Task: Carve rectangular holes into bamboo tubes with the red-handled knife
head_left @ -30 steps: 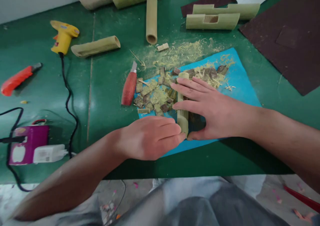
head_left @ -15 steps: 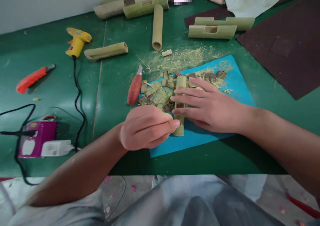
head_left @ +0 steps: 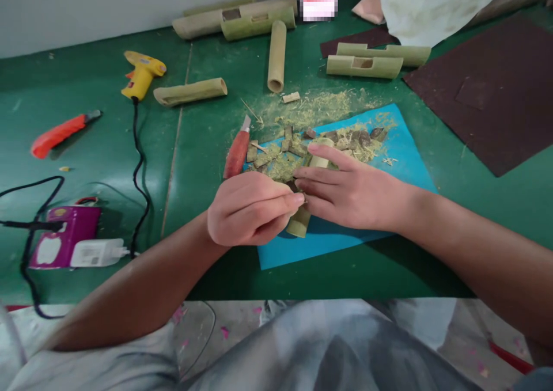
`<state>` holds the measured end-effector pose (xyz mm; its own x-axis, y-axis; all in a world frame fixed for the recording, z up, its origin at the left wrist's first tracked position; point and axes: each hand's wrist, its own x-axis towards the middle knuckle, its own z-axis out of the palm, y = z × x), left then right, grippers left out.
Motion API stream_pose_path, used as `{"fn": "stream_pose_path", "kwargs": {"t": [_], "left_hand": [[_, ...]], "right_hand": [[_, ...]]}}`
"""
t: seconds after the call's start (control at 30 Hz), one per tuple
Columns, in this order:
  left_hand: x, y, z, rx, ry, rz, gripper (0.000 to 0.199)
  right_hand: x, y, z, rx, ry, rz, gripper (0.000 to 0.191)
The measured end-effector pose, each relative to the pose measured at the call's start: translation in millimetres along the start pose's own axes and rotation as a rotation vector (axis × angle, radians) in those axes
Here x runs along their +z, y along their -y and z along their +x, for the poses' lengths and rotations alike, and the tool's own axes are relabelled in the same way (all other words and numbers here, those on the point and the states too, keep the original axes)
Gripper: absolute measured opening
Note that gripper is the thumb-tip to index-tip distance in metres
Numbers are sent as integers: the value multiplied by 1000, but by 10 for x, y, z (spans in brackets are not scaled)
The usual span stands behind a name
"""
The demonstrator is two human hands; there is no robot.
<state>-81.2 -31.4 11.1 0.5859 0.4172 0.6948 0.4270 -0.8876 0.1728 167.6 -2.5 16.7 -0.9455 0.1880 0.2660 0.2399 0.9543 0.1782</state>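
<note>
A short pale green bamboo tube [head_left: 298, 223] lies tilted on a blue sheet [head_left: 276, 255], its middle covered by my hands. My right hand [head_left: 352, 192] rests across the tube, with its fingers over the upper part and side. My left hand [head_left: 254, 209] is closed in a pinch just above the tube's near half, its fingertips meeting those of my right hand. Whatever the pinch holds is too small or hidden to make out. Bamboo chips and sawdust [head_left: 276, 163] lie around the tube's far end. A red-handled carving knife [head_left: 237, 154] lies beyond my left hand.
Farther back lie several cut bamboo tubes [head_left: 365, 67]. On the left are a yellow glue gun [head_left: 142, 74], an orange utility knife [head_left: 60, 135], and a purple box [head_left: 71, 235] with a white adapter [head_left: 97, 253] and cables. A dark brown sheet [head_left: 488, 103] covers the right side.
The bamboo tube has turned from nearly straight to slanted, its near end swinging left. My right hand has shifted slightly left, its index finger lifting toward the tube's far end. My left pinch stays closed.
</note>
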Motion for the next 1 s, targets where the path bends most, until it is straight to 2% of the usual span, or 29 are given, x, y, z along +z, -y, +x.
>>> {"fn": "stream_pose_path", "kwargs": {"t": [0.07,0.17,0.23,0.27,0.33,0.4,0.53,0.63,1.0], "left_hand": [[2,15,-35,-34,-90,9,23],[30,65,-64,-76,-331,42,20],[56,94,-51,-165,-429,101,15],[69,101,-36,-219,-435,130,12],[95,101,3,-280,-392,154,8],[126,86,36,-295,-299,135,8],[202,64,55,-301,-108,131,11],[253,78,56,-249,-24,152,12],[329,69,95,-220,85,192,14]], "right_hand": [[-21,2,-14,2,-84,13,34],[-110,5,-44,46,-149,-15,31],[-170,11,-81,133,-138,-100,32],[-190,17,-106,210,-139,-114,31],[-208,35,-161,374,-74,-56,27],[-200,61,-211,513,-7,4,20],[-169,128,-235,642,75,68,11],[-160,158,-200,681,122,86,12],[-22,133,-185,691,129,104,14]]}}
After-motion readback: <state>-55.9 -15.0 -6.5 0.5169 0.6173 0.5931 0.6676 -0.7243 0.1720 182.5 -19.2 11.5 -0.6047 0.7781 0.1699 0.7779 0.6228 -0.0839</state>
